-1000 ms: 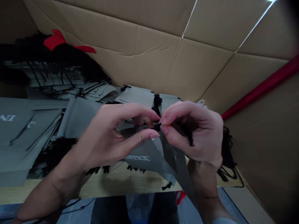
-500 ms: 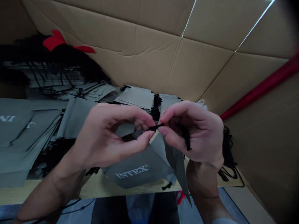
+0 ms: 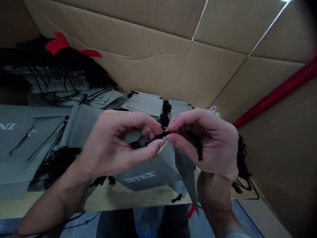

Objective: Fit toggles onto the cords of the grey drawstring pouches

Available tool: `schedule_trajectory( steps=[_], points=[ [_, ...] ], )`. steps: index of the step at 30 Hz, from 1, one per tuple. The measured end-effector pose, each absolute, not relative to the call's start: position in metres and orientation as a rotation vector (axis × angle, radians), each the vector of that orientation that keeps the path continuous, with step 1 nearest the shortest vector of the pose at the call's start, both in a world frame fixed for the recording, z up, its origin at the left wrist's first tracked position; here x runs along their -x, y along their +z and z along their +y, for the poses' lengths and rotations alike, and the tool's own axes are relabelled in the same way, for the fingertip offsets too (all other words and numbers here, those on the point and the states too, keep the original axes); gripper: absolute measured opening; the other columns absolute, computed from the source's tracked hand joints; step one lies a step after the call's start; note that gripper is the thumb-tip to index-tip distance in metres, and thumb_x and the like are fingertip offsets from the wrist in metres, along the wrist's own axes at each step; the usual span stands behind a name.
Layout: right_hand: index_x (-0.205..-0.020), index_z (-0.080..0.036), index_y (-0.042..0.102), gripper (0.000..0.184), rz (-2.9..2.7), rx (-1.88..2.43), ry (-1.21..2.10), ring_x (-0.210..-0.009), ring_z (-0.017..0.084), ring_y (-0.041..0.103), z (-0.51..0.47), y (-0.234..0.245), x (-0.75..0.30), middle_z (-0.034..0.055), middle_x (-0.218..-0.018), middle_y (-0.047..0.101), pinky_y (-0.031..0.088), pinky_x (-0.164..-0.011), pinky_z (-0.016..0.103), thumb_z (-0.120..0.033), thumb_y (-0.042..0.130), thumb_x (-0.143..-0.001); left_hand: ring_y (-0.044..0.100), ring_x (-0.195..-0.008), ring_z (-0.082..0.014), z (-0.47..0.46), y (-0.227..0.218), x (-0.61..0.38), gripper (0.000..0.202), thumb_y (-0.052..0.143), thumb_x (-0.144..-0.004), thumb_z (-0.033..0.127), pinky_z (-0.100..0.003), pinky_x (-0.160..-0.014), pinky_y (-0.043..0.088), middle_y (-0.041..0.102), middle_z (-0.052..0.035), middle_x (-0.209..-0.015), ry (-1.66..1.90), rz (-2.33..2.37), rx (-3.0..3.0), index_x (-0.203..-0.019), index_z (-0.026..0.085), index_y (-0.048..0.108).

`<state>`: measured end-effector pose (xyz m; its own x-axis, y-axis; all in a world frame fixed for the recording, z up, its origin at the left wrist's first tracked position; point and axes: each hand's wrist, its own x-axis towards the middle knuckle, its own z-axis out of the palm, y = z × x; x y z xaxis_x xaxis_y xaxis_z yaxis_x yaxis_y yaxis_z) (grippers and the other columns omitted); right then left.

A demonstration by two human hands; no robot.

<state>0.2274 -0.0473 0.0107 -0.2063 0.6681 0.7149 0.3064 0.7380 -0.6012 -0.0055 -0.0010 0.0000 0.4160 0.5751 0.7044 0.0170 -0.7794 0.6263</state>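
Between my two hands runs a short stretch of black cord (image 3: 162, 135). My left hand (image 3: 116, 142) pinches it between thumb and fingers. Close beside it, my right hand (image 3: 205, 142) grips the cord with thumb and forefinger, and a black cord end hangs below its curled fingers. Under both hands hangs a grey drawstring bag (image 3: 148, 173) with white INTEX print. A second grey panel (image 3: 187, 168) with lettering hangs by my right hand; whether it belongs to the same bag I cannot tell. My fingers partly hide the cord.
Grey bags (image 3: 22, 142) lie spread at the left. Stacked bags with black cords (image 3: 143, 102) stand by the cardboard wall (image 3: 158, 53). Black cords (image 3: 244, 165) lie at the right of the wooden table (image 3: 119, 198). A red strip (image 3: 274, 96) crosses the right side.
My right fingertips have shifted slightly left, nearer my left hand, and the cord between them looks shorter. The hanging bag has risen a little.
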Motion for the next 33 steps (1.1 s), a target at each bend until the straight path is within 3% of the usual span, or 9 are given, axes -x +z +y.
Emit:
schedule_trajectory(
  steps=[7,10,13,16,19,22,28,33],
  points=[
    [-0.116,-0.027,0.083,0.018,-1.954,0.728,0.282,-0.079,0.013,0.073,-0.044,0.016,-0.232,-0.0001,-0.107,0.085,0.056,-0.062,0.028,-0.016,0.086,-0.103,0.070,-0.068,-0.0110,-0.002,0.006,0.006,0.012,0.094,-0.094,0.026,-0.022,-0.061,0.057,0.080,0.0023,-0.081,1.331,0.512,-2.142,-0.096,0.024,0.083],
    [-0.111,-0.026,0.083,0.017,-1.983,0.720,0.222,-0.088,0.014,0.076,-0.043,0.019,-0.231,0.0001,-0.106,0.084,0.060,-0.069,0.028,-0.011,0.081,-0.104,0.074,-0.076,-0.0123,0.001,0.009,0.008,0.013,0.094,-0.096,0.026,-0.021,-0.069,0.063,0.081,0.0018,-0.088,1.232,0.516,-2.131,-0.103,0.024,0.083],
    [-0.105,-0.023,0.081,0.017,-1.915,0.739,0.207,-0.082,0.011,0.073,-0.044,0.019,-0.230,-0.0003,-0.101,0.083,0.057,-0.066,0.027,-0.006,0.078,-0.103,0.077,-0.085,-0.0136,0.007,0.012,0.012,0.013,0.087,-0.101,0.027,-0.021,-0.077,0.065,0.084,0.0005,-0.100,1.063,0.518,-2.216,-0.113,0.023,0.083],
    [-0.108,-0.018,0.081,0.013,-1.930,0.748,0.202,-0.080,0.010,0.070,-0.044,0.020,-0.233,0.0008,-0.100,0.082,0.052,-0.063,0.027,-0.008,0.081,-0.100,0.073,-0.078,-0.0113,0.011,0.014,0.016,0.010,0.074,-0.109,0.027,-0.019,-0.067,0.057,0.083,0.0024,-0.093,0.974,0.526,-2.318,-0.105,0.023,0.083],
    [-0.117,-0.015,0.081,0.027,-2.056,0.700,0.284,-0.084,0.009,0.071,-0.041,0.020,-0.236,0.0006,-0.106,0.082,0.054,-0.066,0.024,-0.015,0.093,-0.092,0.067,-0.073,-0.0105,0.009,0.015,0.017,0.015,0.072,-0.111,0.026,-0.019,-0.062,0.051,0.078,0.0038,-0.083,0.952,0.545,-2.337,-0.101,0.022,0.082],
    [-0.112,-0.016,0.082,0.025,-2.090,0.674,0.326,-0.080,0.006,0.070,-0.038,0.018,-0.236,-0.0034,-0.100,0.084,0.056,-0.072,0.018,-0.010,0.095,-0.092,0.062,-0.069,-0.0093,0.006,0.017,0.017,0.016,0.070,-0.112,0.029,-0.019,-0.060,0.047,0.075,0.0040,-0.082,0.920,0.539,-2.359,-0.103,0.022,0.081],
    [-0.104,-0.021,0.085,0.021,-1.981,0.707,0.408,-0.059,0.006,0.055,-0.035,0.012,-0.234,-0.0065,-0.080,0.076,0.045,-0.053,0.022,-0.015,0.100,-0.090,0.052,-0.066,-0.0089,0.004,0.020,0.015,0.022,0.061,-0.116,0.021,-0.021,-0.061,0.043,0.062,0.0044,-0.075,0.950,0.419,-2.451,-0.097,0.019,0.073],
    [-0.097,-0.023,0.086,0.016,-1.907,0.627,0.526,-0.055,0.010,0.060,-0.034,0.009,-0.229,-0.0030,-0.077,0.078,0.044,-0.047,0.025,-0.021,0.100,-0.091,0.056,-0.064,-0.0089,0.004,0.020,0.022,0.025,0.062,-0.115,0.020,-0.022,-0.063,0.047,0.066,0.0050,-0.075,1.021,0.334,-2.498,-0.092,0.022,0.070]
  ],
)
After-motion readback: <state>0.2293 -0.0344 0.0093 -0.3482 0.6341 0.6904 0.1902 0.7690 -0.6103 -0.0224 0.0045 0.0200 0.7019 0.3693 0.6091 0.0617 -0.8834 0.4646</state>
